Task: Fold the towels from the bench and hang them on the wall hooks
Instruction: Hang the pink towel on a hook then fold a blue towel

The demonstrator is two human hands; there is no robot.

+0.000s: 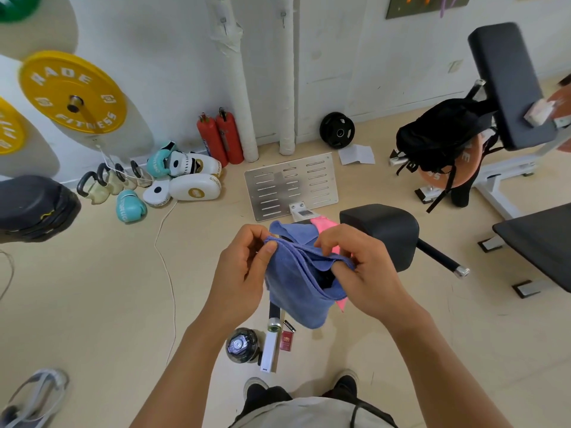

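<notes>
A blue towel (296,291), partly folded, hangs in front of me between both hands. My left hand (244,267) pinches its upper left edge between thumb and fingers. My right hand (364,267) grips the upper right edge with curled fingers. A pink towel (324,225) lies behind the blue one on the black bench pad (386,233); a pink corner (342,304) shows under my right hand. Two wall hooks (223,21) (283,16) are fixed high on the white wall.
On the floor below the towel stand a dark bottle (241,345), a white device (268,353) and a red packet (286,340). A slotted metal plate (290,183), two red extinguishers (221,137), boxing gloves and kettlebells lie by the wall. A second bench (540,239) is right.
</notes>
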